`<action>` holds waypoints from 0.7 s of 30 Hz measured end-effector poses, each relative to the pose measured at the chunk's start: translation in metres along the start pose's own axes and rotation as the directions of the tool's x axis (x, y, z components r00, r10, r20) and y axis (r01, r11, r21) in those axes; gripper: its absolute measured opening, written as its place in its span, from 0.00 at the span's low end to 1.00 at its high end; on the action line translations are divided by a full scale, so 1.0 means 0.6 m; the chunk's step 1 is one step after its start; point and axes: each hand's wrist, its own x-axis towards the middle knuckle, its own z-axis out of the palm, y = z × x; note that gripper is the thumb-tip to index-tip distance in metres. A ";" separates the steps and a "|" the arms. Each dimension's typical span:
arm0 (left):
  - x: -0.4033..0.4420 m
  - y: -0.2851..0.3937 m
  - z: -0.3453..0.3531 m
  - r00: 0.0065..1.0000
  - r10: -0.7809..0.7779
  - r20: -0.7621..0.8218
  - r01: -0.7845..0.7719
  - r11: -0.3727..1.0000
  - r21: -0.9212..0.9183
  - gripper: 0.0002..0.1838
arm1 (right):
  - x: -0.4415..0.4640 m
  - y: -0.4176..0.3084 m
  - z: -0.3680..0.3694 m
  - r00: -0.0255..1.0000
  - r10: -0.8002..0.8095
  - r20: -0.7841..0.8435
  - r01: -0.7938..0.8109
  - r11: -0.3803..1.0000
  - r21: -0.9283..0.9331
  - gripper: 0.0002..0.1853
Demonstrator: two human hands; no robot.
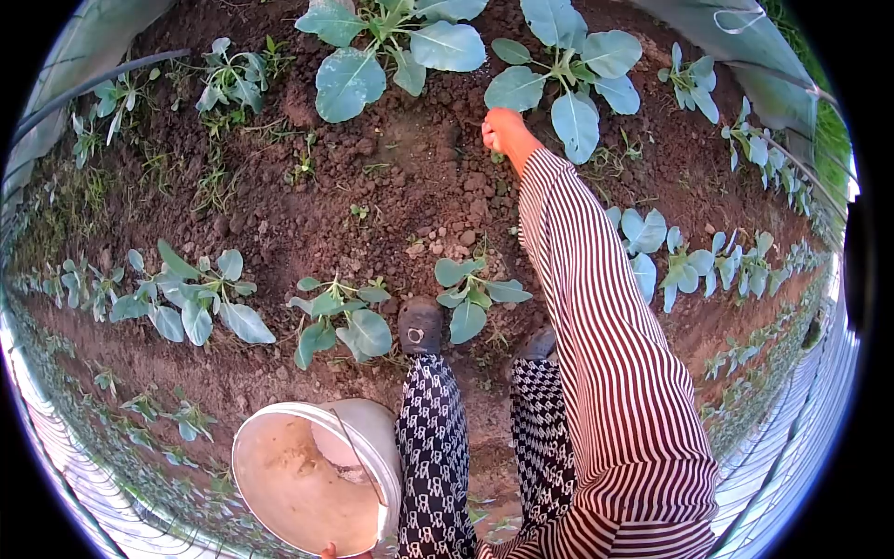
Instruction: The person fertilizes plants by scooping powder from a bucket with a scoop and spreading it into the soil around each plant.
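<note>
Right hand (508, 133) was curled closed beside a broad-leaved blue-green plant (575, 126) in brown soil (372, 163); contents hidden from me. Left hand (330, 552), mostly out of sight, met the tilted white plastic bucket's (371, 424) rim; grip undetermined.

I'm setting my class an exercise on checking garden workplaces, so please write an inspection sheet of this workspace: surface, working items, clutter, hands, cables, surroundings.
Surface: brown, clumpy soil, planted in rows.
Job's things: white bucket tilted, pale contents unidentified; broad-leaved plant beside the right hand.
Clutter: small weeds between plants.
Hands: right one curled, any contents hidden; left hand at the bucket rim, only partly showing.
Cables: none identified; dark hose or rod at upper left.
Surroundings: pale sheeting at the sides, green grass beyond at upper right.
</note>
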 end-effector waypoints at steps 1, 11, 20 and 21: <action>0.011 0.001 -0.021 0.998 -0.058 -0.010 0.057 0.998 -0.026 0.33 | -0.001 -0.014 -0.001 1.000 -0.006 0.024 0.006 1.000 0.007 0.06; 0.026 0.007 0.045 1.000 0.001 -0.020 -0.001 1.000 0.025 0.31 | -0.090 -0.095 -0.013 0.966 0.191 0.175 -0.118 0.926 -0.358 0.06; -0.052 0.017 0.125 0.979 0.086 -0.185 -0.052 0.983 0.178 0.30 | -0.056 -0.088 0.014 0.951 -0.006 0.309 -0.015 0.998 0.064 0.07; -0.046 0.012 0.107 0.984 0.082 -0.159 -0.060 0.988 0.139 0.29 | -0.051 -0.085 0.004 0.955 0.068 0.290 -0.037 0.993 -0.111 0.07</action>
